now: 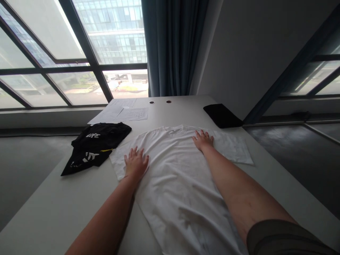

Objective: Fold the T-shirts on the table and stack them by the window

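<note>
A white T-shirt [175, 177] lies spread flat on the white table [47, 209], collar pointing away from me. My left hand [136, 163] rests palm down on the shirt's left shoulder near the sleeve, fingers stretched out. My right hand [203, 139] lies flat on the right shoulder just beside the collar, fingers spread. Neither hand holds anything. Both forearms reach across the shirt's body.
A crumpled black T-shirt with white lettering [95, 146] lies left of the white one. Paper sheets [124, 110] lie at the table's far end, near two round cable holes [160, 102]. A folded black cloth [222, 115] sits at the far right. Windows and a curtain stand behind.
</note>
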